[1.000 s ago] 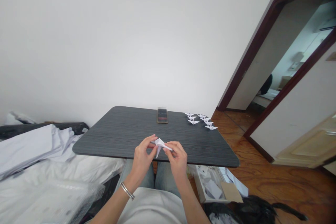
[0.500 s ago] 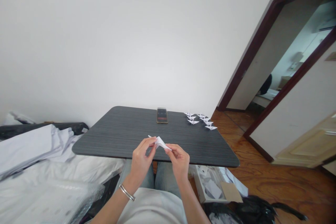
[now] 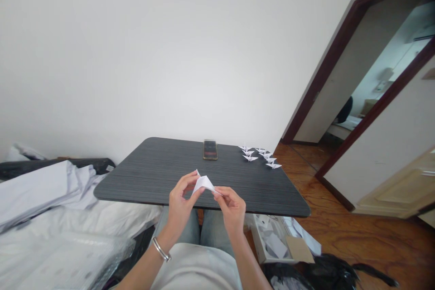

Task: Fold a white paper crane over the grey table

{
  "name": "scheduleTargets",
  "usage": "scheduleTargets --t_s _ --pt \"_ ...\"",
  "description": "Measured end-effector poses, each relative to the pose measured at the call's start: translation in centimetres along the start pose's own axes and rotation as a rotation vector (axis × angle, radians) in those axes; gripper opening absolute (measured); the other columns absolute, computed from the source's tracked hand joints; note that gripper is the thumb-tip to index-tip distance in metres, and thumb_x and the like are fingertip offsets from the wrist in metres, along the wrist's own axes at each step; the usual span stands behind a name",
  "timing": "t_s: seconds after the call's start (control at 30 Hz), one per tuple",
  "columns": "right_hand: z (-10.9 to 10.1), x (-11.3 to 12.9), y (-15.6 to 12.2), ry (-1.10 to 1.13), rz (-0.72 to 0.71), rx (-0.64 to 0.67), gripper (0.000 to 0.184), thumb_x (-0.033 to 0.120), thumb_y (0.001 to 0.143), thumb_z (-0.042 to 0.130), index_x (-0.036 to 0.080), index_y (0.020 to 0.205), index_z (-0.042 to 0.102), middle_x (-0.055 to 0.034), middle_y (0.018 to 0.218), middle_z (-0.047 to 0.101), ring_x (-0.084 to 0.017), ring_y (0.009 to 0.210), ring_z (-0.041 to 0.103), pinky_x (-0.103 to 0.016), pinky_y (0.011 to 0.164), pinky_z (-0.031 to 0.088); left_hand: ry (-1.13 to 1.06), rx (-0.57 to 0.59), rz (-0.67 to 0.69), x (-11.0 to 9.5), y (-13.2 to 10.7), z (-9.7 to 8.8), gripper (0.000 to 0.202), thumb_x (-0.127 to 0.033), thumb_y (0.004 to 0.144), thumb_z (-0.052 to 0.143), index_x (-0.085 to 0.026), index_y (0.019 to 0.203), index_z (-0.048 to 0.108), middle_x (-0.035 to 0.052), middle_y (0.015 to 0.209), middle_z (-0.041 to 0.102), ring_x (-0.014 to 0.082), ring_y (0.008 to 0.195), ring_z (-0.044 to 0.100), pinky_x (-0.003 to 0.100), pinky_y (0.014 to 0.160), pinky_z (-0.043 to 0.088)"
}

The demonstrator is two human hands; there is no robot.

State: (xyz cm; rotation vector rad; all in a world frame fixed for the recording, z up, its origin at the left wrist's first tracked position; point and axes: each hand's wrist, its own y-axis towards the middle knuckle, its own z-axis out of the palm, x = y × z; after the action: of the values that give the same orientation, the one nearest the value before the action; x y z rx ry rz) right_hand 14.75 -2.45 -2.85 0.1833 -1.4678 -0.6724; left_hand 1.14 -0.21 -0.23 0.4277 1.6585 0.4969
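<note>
Between my two hands is a white folded paper crane (image 3: 205,182), held just above the near edge of the dark table (image 3: 163,163). My left hand (image 3: 181,195) pinches its left side, with the thumb below and the fingers behind; a thin paper point sticks up past the fingertips. On the right, the tip of a wing sits between the thumb and fingers of my right hand (image 3: 231,204). Several finished paper cranes (image 3: 250,157) stand in two rows at the table's back right.
A phone (image 3: 210,150) lies near the table's back edge, by the wall. Below the table's right side is a white box (image 3: 268,244) with papers, beside a black bag (image 3: 329,272). White sheets and plastic wrap (image 3: 68,258) lie at the left.
My left hand has shifted slightly left and changed its grip. The paper crane's left side is spread more, and its thin point now tilts upward. My right hand has hardly moved.
</note>
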Motion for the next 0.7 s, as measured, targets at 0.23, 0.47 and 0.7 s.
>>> scheduleTargets --t_s 0.23,0.47,0.7 --pt "-0.1 1.0 -0.1 -0.089 -0.091 0.015 0.008 0.019 0.077 0.059 0.02 0.077 0.067 -0.0072 0.083 0.066 -0.02 0.08 0.062 -0.03 0.064 0.051 0.05 -0.021 -0.081 -0.7 -0.1 -0.2 0.023 -0.028 0.073 0.061 -0.017 0.093 0.064 0.005 0.091 0.069 0.0195 0.082 0.065 0.033 0.08 0.052" --pt "0.3 1.8 -0.2 -0.122 -0.083 0.03 0.009 0.018 0.077 0.058 0.02 0.081 0.066 -0.0081 0.088 0.067 -0.021 0.083 0.062 -0.029 0.064 0.052 0.18 -0.053 0.035 -0.9 -0.4 -0.2 0.015 -0.024 0.075 0.06 -0.018 0.087 0.067 0.0035 0.086 0.071 0.018 0.076 0.066 0.029 0.073 0.053" --pt "0.3 2.2 -0.2 -0.239 -0.18 0.001 0.015 0.018 0.078 0.057 0.019 0.089 0.068 -0.0079 0.091 0.069 -0.021 0.084 0.063 -0.032 0.068 0.054 0.026 -0.002 -0.073 -1.7 -0.3 0.0 0.016 -0.025 0.072 0.062 -0.016 0.085 0.067 0.0049 0.083 0.072 0.0183 0.074 0.067 0.028 0.071 0.054"
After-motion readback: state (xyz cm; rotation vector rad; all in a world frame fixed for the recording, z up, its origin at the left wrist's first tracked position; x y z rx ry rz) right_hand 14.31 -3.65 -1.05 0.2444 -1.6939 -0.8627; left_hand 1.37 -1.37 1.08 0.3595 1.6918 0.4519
